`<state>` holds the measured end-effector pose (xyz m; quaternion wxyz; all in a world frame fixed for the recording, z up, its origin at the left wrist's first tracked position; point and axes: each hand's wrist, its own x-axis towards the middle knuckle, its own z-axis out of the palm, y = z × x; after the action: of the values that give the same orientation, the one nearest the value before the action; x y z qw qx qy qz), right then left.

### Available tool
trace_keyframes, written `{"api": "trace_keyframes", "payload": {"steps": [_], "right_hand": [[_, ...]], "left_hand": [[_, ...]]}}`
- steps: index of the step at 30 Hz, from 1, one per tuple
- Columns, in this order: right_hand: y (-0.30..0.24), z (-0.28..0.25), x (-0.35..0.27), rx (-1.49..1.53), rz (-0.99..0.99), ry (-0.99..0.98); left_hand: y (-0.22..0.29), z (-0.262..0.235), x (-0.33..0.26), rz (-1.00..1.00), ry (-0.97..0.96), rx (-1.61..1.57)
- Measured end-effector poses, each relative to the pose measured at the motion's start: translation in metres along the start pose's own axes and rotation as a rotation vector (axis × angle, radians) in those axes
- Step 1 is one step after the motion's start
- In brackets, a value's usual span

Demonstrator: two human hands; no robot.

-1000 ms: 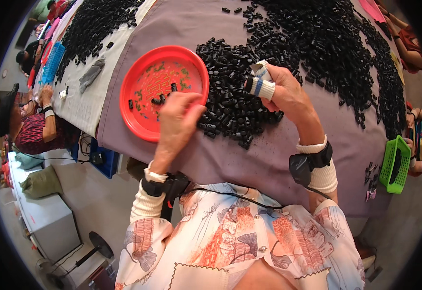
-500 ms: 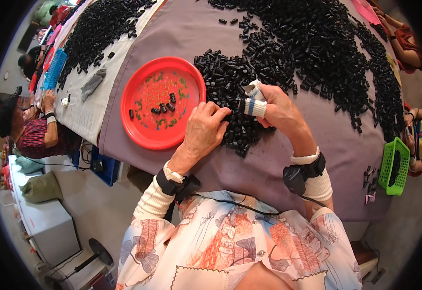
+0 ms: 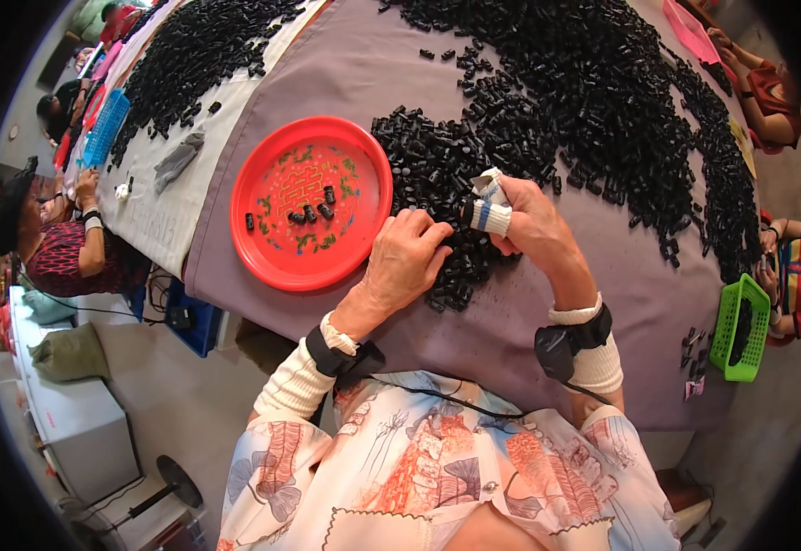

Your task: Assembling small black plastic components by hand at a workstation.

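My left hand (image 3: 406, 261) is over the near edge of a heap of small black cylindrical pieces (image 3: 437, 151), its fingers bent and drawn together. What its fingertips hold, if anything, is hidden. Close to its right, my right hand (image 3: 533, 220) is closed, with white knit bands (image 3: 490, 217) with blue stripes around its fingers. A dark bit shows at the banded fingertips, too small to make out. Beside my left hand lies a round red tray (image 3: 263, 262) with a printed pattern and several black pieces (image 3: 308, 214) in it.
More black pieces (image 3: 593, 83) spread across the cloth-covered table (image 3: 327, 64). A green basket (image 3: 740, 331) stands at the right edge, a blue basket (image 3: 106, 129) at the far left. Other people sit on both sides. Cables run from my wrist straps.
My left hand has shifted slightly right, away from the red tray and toward my right hand. The right hand stays closed in nearly the same place. The whole view has moved a little.
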<state>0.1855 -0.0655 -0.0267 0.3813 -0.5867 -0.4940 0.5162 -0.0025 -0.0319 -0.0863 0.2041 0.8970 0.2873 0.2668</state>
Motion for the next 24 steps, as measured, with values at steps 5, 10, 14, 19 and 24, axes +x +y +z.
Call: {"api": "trace_keyframes", "payload": {"steps": [5,10,14,19,24], "right_hand": [[-0.003,-0.001,-0.002,0.005,-0.015,0.024],[0.007,-0.007,-0.002,0.039,-0.037,0.057],[0.003,-0.005,-0.006,0.094,-0.041,0.069],[0.004,-0.005,-0.011,0.118,-0.064,0.08],[0.007,-0.007,-0.015,0.078,-0.015,0.051]], "left_hand": [[0.001,0.005,0.006,-0.049,0.048,0.005],[0.01,0.008,0.022,0.008,0.099,0.008],[0.003,0.017,0.025,-0.019,0.026,0.039],[-0.007,0.02,0.022,-0.016,0.086,0.023],[-0.008,0.019,0.027,-0.024,0.121,0.026]]}}
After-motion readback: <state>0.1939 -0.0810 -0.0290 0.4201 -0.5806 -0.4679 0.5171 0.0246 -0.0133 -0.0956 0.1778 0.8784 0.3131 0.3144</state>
